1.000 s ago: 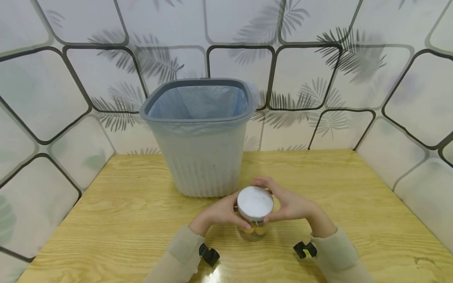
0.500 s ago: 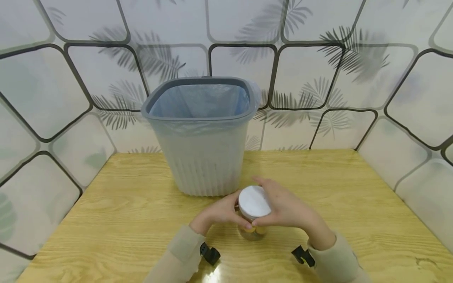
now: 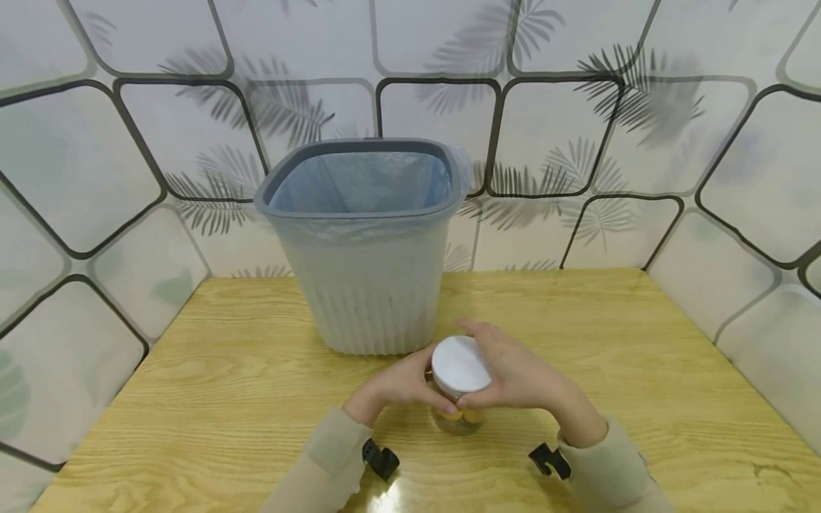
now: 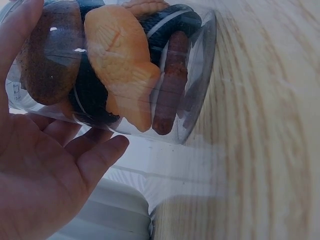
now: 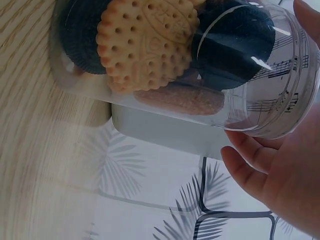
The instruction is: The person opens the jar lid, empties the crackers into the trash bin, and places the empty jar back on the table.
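Nearest me, towards the near edge of the table, I see my left hand curled round the body of a clear jar, its fingers and palm wrapped against the plastic wall. The jar stands on the table about midway between the left and right edges, packed with biscuits, pale and dark ones pressed against the wall. My right hand sits over the white lid, fingers bent round its rim and the jar's neck.

I judge the main risk to be the jar slipping: the wall is smooth, so if the right hand twists harder than the left resists, the whole jar may simply spin on the table. If the lid gives way suddenly, the jar could tip and scatter biscuits towards the near edge.

Just beyond the jar, towards the far edge, stands a grey bin lined with a bluish bag. A jerk forward could knock the jar against its ribbed wall.
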The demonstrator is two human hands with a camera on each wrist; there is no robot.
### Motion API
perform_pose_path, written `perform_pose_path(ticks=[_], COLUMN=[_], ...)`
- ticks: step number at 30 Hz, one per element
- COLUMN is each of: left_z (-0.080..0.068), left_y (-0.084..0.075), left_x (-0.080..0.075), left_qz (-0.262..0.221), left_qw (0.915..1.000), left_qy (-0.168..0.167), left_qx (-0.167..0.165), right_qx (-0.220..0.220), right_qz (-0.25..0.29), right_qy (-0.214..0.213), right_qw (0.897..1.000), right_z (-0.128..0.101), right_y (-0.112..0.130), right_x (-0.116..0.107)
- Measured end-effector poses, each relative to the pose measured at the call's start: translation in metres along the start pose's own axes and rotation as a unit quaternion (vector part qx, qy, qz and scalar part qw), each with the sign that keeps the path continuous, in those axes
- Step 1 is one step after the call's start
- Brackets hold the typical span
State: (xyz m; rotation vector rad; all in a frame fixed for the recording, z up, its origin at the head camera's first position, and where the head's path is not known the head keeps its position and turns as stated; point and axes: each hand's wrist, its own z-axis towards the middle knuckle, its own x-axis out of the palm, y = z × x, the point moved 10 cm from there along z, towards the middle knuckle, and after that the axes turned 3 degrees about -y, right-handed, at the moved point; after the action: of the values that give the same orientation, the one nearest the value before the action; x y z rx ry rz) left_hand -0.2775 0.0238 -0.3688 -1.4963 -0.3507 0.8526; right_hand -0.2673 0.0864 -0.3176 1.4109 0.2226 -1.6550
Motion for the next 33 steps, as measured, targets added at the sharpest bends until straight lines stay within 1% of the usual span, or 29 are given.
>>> perform_pose_path(ticks=[2, 6, 11, 15, 21, 29, 33], left_z=[-0.002, -0.002, -0.002, -0.003, -0.002, 0.0, 0.0], left_y=[-0.006, -0.006, -0.006, -0.007, -0.008, -0.008, -0.006], left_x=[0.0, 0.0, 0.0, -0.001, 0.0, 0.001, 0.002], left_qz=[-0.004, -0.006, -0.007, -0.005, -0.023, -0.033, -0.03], left_qw=[1.0, 0.9999, 0.9999, 1.0, 0.9997, 0.9994, 0.9995], left_qy=[0.001, 0.001, 0.002, -0.001, 0.005, 0.01, 0.011], left_qx=[-0.003, -0.011, -0.011, -0.008, -0.011, -0.005, -0.008], right_qx=[-0.002, -0.005, -0.007, -0.014, -0.02, -0.019, -0.031], right_qz=[0.007, 0.028, 0.061, 0.096, 0.145, 0.185, 0.194], right_qy=[0.005, 0.016, 0.032, 0.038, 0.041, 0.048, 0.047], right_qw=[1.0, 0.999, 0.998, 0.995, 0.988, 0.981, 0.979], right_z=[0.0, 0.0, 0.001, 0.002, 0.001, 0.0, -0.001], right_y=[-0.001, -0.003, -0.005, -0.007, -0.012, -0.017, -0.017], right_x=[0.001, 0.002, 0.003, 0.003, 0.002, 0.004, 0.004])
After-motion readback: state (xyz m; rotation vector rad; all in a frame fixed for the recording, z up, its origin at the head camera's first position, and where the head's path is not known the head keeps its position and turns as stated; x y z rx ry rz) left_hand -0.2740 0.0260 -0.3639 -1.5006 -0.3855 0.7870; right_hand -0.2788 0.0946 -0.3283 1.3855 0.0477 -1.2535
